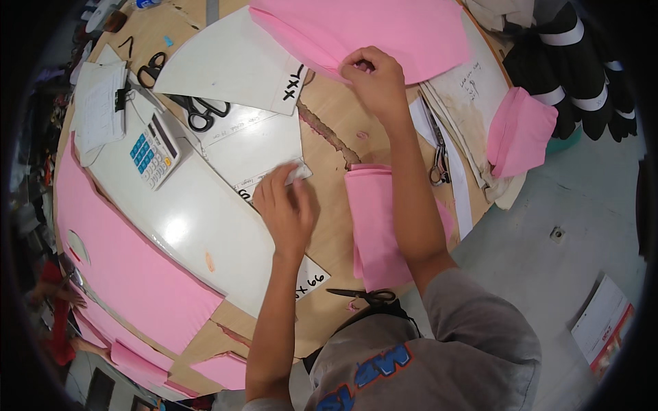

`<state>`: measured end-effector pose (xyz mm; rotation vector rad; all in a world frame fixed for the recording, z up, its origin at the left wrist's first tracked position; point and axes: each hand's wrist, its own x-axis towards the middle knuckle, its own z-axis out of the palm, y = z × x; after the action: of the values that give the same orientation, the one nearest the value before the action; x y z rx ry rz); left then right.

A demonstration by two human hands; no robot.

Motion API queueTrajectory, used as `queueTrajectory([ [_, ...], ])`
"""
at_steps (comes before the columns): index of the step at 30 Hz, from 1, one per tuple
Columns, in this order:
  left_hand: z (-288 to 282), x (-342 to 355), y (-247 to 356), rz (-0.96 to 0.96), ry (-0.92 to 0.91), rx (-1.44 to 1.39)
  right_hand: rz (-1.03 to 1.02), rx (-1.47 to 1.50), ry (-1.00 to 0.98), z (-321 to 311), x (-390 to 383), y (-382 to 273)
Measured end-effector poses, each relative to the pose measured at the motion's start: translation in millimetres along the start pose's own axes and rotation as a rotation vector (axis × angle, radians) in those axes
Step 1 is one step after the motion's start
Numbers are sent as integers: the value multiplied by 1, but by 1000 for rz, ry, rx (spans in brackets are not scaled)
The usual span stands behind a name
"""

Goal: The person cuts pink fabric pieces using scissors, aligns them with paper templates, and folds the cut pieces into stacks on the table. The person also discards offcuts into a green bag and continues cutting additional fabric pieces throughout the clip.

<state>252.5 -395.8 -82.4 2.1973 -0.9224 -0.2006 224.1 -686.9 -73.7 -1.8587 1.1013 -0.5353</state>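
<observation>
My right hand [375,81] curls at pink cloth [418,31], grip unclear; left hand [282,209] half-open, blurred, seemingly empty; calculator [156,154] and scissors [190,113] crowd alongside.

A grey T-shirt [445,370] with short, loose sleeves [473,301] bears blue lettering [380,364] edged in orange-red.

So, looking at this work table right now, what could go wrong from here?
Two things, perhaps. The black scissors lie at the near table edge, close to the person's waist, so leaning in might knock them off or catch the shirt. Also, the right forearm crosses over the folded pink cloth while the right hand is at the edge of the large pink fabric; drawing the arm back could disturb the folds.
</observation>
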Motion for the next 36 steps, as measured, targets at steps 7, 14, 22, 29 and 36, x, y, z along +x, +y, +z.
queueTrajectory([
  [7, 60, 110, 29, 290, 3, -71, -177, -113, 5, -2, -2, -7],
  [14, 81, 115, 31, 269, 22, 21, -228, -39, -6, -8, 1, -3],
  [22, 85, 116, 30, 277, 54, 107, -380, -146, -12, -4, 3, 5],
  [29, 86, 116, 26, 300, 74, 106, -470, -162, -67, -12, -2, 2],
  [36, 86, 116, 26, 299, 77, 106, -483, -199, -51, -9, 1, 7],
])
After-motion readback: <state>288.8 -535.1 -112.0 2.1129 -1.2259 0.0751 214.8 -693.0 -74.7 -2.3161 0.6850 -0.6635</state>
